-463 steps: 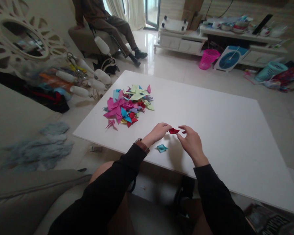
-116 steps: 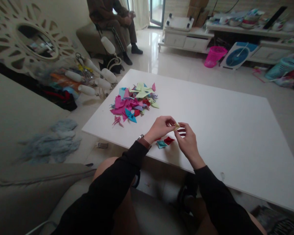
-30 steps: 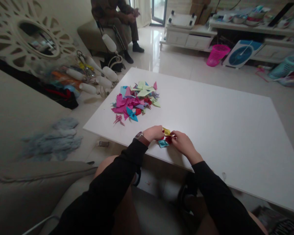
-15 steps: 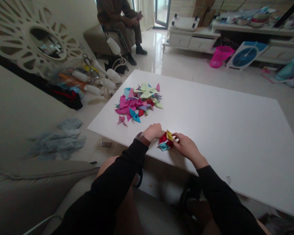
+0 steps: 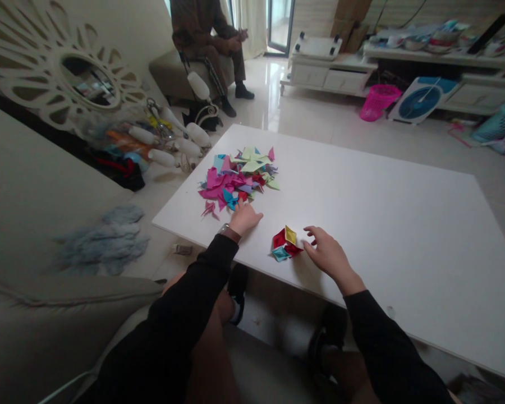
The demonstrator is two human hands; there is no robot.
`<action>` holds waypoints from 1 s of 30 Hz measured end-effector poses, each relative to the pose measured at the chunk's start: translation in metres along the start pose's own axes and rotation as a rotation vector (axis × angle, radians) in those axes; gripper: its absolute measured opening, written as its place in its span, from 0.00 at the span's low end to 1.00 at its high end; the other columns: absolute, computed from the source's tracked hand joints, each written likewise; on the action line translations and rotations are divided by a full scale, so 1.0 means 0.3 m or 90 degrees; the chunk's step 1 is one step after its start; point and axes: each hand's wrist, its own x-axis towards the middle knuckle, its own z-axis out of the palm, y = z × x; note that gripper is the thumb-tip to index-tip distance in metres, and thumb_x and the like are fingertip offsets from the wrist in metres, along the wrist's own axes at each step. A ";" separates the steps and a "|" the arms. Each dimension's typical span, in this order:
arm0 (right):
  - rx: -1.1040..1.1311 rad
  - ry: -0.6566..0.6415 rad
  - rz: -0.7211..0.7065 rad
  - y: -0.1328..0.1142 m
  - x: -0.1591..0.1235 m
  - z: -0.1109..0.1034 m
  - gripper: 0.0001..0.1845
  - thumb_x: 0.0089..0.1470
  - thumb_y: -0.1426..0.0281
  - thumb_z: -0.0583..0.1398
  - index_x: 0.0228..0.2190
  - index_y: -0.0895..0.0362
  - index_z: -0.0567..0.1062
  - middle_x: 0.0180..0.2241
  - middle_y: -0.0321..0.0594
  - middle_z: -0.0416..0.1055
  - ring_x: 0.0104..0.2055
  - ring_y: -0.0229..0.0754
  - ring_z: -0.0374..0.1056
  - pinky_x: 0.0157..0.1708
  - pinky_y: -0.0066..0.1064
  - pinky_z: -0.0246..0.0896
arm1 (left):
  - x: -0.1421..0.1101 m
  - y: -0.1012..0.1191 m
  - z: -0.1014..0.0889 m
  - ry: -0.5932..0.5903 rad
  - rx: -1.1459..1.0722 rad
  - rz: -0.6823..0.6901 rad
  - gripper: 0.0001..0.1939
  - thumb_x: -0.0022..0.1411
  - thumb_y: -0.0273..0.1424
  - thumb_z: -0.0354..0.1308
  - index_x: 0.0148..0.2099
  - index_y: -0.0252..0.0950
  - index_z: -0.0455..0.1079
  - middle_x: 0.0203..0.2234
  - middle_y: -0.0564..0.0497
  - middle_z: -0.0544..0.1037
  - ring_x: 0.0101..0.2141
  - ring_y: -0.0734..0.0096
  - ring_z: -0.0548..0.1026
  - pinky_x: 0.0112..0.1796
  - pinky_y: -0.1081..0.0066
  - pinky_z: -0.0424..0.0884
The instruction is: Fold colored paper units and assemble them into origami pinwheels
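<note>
My left hand (image 5: 244,219) reaches to the near edge of a heap of folded paper cranes (image 5: 225,182) in pink, green, red and blue. Its fingers are apart, and the fingertips lie by a blue paper crane (image 5: 229,198); whether they touch it I cannot tell. On the white table (image 5: 362,213) in front of me sits a folded paper piece (image 5: 287,243) with red, yellow and light blue pockets, standing by itself. Just to its right hovers my right hand (image 5: 326,249), open, with fingers spread and nothing in them.
A white-shaded lamp (image 5: 188,147) and a mirror with a petal frame (image 5: 88,81) are beyond the table's left side. Another person (image 5: 210,45) sits at the back. A pink basket (image 5: 379,102) and a blue-and-white fan (image 5: 421,100) stand on the floor.
My left hand has left the folded paper piece and moved left to the crane heap. My right hand has let go of the piece and drawn slightly right.
</note>
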 end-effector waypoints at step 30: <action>0.109 0.172 -0.054 -0.017 0.030 -0.041 0.10 0.58 0.72 0.57 0.42 0.54 0.73 0.42 0.43 0.74 0.38 0.42 0.72 0.43 0.36 0.67 | -0.097 0.199 -0.097 -0.020 -0.442 0.206 0.10 0.55 0.23 0.62 0.38 0.31 0.82 0.32 0.46 0.84 0.35 0.66 0.79 0.41 0.71 0.73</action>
